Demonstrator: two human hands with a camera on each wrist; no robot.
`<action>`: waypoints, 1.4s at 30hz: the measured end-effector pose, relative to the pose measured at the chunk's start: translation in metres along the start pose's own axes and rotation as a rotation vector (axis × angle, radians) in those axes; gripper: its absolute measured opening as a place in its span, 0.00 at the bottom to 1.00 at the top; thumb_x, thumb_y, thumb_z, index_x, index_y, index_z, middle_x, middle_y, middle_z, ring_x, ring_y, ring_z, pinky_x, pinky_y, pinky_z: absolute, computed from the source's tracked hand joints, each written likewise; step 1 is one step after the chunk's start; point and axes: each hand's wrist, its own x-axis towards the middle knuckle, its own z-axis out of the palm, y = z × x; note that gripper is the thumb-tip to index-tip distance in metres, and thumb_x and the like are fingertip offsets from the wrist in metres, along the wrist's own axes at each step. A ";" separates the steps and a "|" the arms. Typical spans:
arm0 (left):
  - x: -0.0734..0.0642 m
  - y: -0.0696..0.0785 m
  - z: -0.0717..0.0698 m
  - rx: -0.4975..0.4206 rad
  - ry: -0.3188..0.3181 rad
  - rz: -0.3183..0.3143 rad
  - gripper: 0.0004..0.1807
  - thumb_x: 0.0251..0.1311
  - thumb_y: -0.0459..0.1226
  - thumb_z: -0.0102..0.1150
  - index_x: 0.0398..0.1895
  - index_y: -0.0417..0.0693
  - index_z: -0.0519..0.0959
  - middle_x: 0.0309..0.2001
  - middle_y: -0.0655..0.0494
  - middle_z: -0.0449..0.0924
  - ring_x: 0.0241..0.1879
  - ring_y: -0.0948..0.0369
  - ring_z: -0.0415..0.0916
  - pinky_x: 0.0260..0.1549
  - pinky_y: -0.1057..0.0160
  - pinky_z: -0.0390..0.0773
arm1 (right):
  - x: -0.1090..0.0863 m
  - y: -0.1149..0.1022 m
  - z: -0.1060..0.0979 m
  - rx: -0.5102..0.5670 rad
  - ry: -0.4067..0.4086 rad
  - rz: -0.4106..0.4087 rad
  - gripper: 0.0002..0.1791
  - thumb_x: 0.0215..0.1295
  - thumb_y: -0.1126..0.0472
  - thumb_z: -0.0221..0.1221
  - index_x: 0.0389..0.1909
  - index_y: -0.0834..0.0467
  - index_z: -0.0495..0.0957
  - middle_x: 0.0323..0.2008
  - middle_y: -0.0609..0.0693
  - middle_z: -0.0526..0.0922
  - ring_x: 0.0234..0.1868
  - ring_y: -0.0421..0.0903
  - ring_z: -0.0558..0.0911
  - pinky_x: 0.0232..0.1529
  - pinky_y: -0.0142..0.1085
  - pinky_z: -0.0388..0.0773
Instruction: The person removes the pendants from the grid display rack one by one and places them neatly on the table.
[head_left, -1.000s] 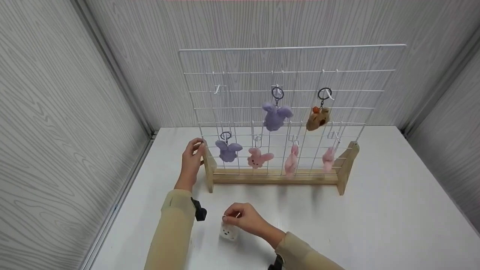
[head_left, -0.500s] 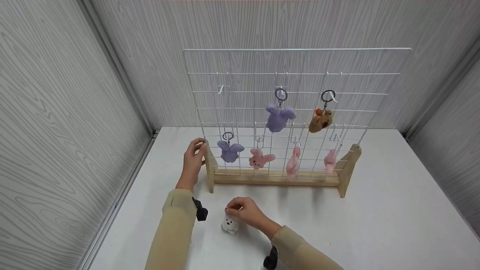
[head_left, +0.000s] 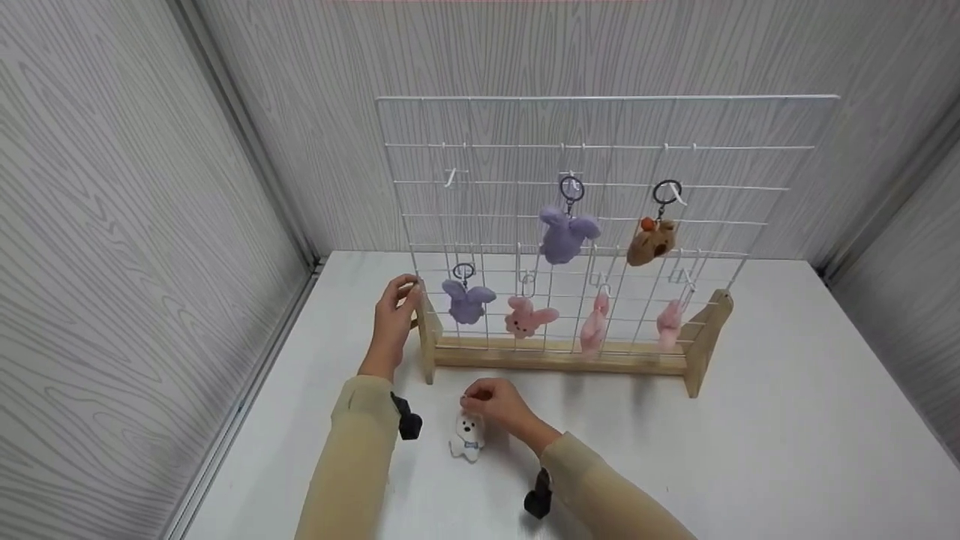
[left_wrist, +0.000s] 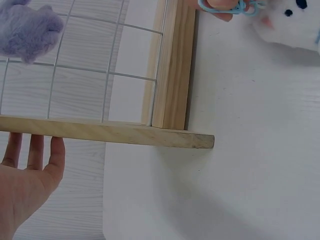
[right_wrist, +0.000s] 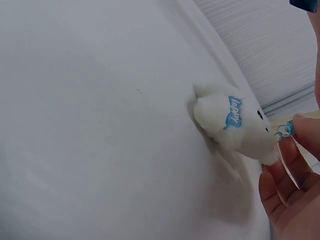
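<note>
A small white plush dog keychain [head_left: 467,436] with a blue bow hangs upright from my right hand [head_left: 502,409], low over the white table in front of the rack. Thumb and fingers pinch its light blue ring [right_wrist: 286,129], as the right wrist view shows. My left hand [head_left: 394,319] rests its fingertips against the outer side of the rack's left wooden post [left_wrist: 125,132]. The white wire grid rack [head_left: 607,97] carries hooks with plush keychains: a purple one [head_left: 566,238] and a brown one [head_left: 651,244] in the upper row, with a bare hook [head_left: 451,178] at upper left.
Along the lower row hang a purple plush [head_left: 468,302], a pink plush [head_left: 529,319], another pink plush [head_left: 594,326] and a further pink plush [head_left: 669,324]. A wooden base bar [head_left: 562,361] joins the two posts. Patterned walls [head_left: 112,262] enclose the table [head_left: 787,420].
My right hand has lifted the dog keychain and carried it slightly toward the rack, and its front now shows. My left hand stays at the post. The head view has shifted slightly.
</note>
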 end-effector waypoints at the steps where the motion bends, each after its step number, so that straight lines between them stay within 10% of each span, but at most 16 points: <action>1: 0.000 0.000 0.001 -0.002 -0.003 0.002 0.19 0.69 0.40 0.47 0.60 0.45 0.66 0.58 0.46 0.65 0.57 0.51 0.64 0.52 0.46 0.68 | 0.001 0.001 0.000 -0.001 0.005 0.004 0.03 0.59 0.60 0.63 0.30 0.55 0.82 0.30 0.45 0.79 0.33 0.43 0.74 0.34 0.35 0.73; 24: 0.021 -0.027 -0.004 0.005 0.045 0.008 0.15 0.68 0.44 0.50 0.55 0.54 0.69 0.55 0.52 0.68 0.54 0.55 0.67 0.48 0.49 0.72 | 0.014 0.011 0.009 -0.192 0.169 0.105 0.03 0.60 0.63 0.60 0.27 0.57 0.78 0.25 0.45 0.76 0.27 0.42 0.73 0.27 0.34 0.72; 42: 0.019 -0.024 -0.002 0.028 0.035 -0.007 0.16 0.68 0.45 0.48 0.56 0.55 0.68 0.56 0.52 0.67 0.55 0.56 0.66 0.49 0.50 0.72 | 0.009 0.010 -0.022 -0.099 0.151 0.120 0.04 0.61 0.63 0.59 0.35 0.59 0.79 0.29 0.48 0.78 0.28 0.44 0.76 0.29 0.35 0.75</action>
